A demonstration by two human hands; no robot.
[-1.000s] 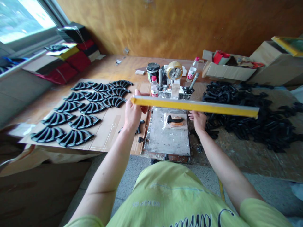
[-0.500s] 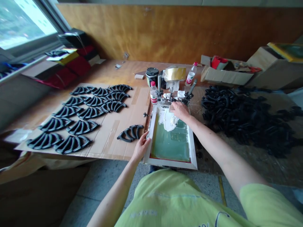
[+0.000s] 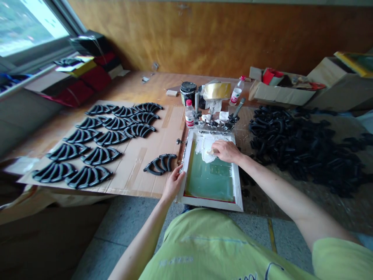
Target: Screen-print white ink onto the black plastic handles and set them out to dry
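Note:
A screen printing frame (image 3: 239, 186) with green mesh lies in front of me, white ink (image 3: 206, 144) spread over the far part of its mesh. My right hand (image 3: 227, 151) is closed on a small pale squeegee (image 3: 213, 151), mostly covered by the fingers, at the ink's near right part. At the frame's left edge, my left hand (image 3: 174, 182) grips the rim, with some fingertips hidden. Just left of that hand, a single black curved ribbed part (image 3: 161, 164) rests on the cardboard (image 3: 136, 171). Metal clamps (image 3: 214, 125) stand at the frame's far end.
Rows of black ribbed parts (image 3: 99, 154) cover the cardboard's left side. A heap of black parts (image 3: 294, 147) lies at right. Behind the clamps are bottles (image 3: 189, 113), an ink tub (image 3: 188, 93) and a tape roll (image 3: 217, 91). An open carton (image 3: 282, 94) sits back right.
My right hand has drawn the squeegee toward me over the inked mesh, from the frame's far end. My left hand stays on the left rim.

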